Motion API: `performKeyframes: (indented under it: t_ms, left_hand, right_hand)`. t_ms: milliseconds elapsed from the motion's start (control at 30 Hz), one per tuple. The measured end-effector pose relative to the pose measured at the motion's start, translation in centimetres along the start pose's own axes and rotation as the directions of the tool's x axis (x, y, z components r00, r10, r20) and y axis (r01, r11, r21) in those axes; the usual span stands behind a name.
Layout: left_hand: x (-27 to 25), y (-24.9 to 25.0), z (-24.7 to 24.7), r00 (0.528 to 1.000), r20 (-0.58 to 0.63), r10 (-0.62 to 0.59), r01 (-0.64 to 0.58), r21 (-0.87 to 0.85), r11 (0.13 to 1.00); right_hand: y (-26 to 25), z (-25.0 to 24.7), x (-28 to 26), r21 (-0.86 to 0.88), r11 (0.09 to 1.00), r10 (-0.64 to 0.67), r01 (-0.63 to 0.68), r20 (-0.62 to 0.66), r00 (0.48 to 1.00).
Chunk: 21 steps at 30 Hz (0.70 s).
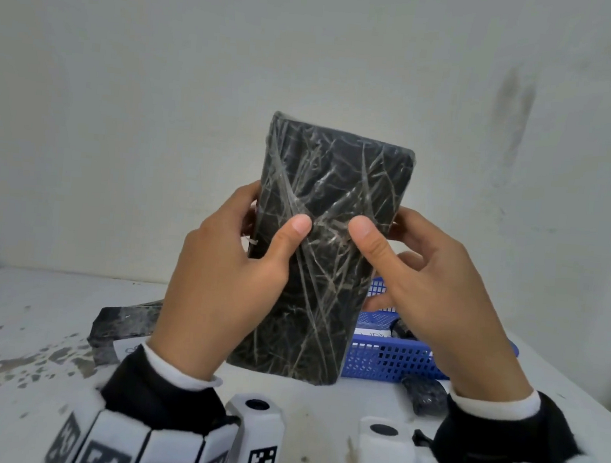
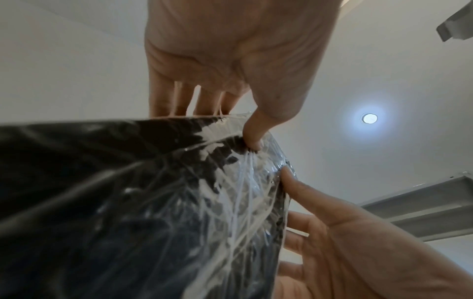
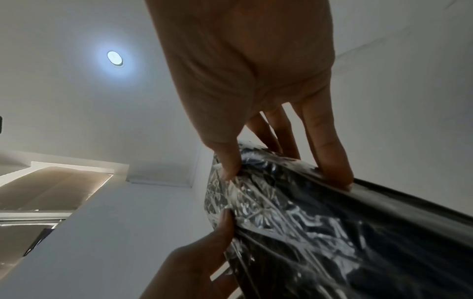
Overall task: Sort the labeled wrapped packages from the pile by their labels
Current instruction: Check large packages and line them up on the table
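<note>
Black wrapped package (image 1: 329, 211) stands upright between left hand (image 1: 227, 280) and right hand (image 1: 434, 292), both gripping it, label seemingly unseen.

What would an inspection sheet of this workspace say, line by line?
Surface: white table, with dark speckled stains at its left.
Job's things: large flat black package in clear plastic wrap, held upright above the table; no label visible on the near face. Small black wrapped package lies by the blue perforated plastic basket, which holds another dark item.
Clutter: dark wrapped piece lying behind the left wrist.
Grippers: left hand and right hand both grip the large package, thumbs on the front.
Cables: nothing seen.
Surroundings: plain white wall; round ceiling light.
</note>
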State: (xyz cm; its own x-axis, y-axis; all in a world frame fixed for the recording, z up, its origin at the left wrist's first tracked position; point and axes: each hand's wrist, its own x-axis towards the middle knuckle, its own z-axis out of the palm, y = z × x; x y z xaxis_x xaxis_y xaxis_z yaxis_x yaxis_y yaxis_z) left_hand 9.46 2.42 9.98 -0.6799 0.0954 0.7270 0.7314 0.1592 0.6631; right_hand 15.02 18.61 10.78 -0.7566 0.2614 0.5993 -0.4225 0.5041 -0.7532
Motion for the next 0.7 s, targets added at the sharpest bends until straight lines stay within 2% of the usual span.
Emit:
performKeyframes:
  t_ms: [367, 700]
  left_hand:
    - [0.00, -0.07, -0.11, 1.000, -0.024, -0.018, 0.018, 0.003, 1.000]
    - [0.08, 0.16, -0.44, 0.998, 0.007, -0.064, 0.064, -0.049, 0.997]
  right_hand:
    - [-0.13, 0.64, -0.28, -0.110, 0.994, -0.020, 0.017, -0.024, 1.000]
    - [-0.27, 0.02, -0.14, -0.067, 0.998, -0.013, 0.013, -0.008, 1.000]
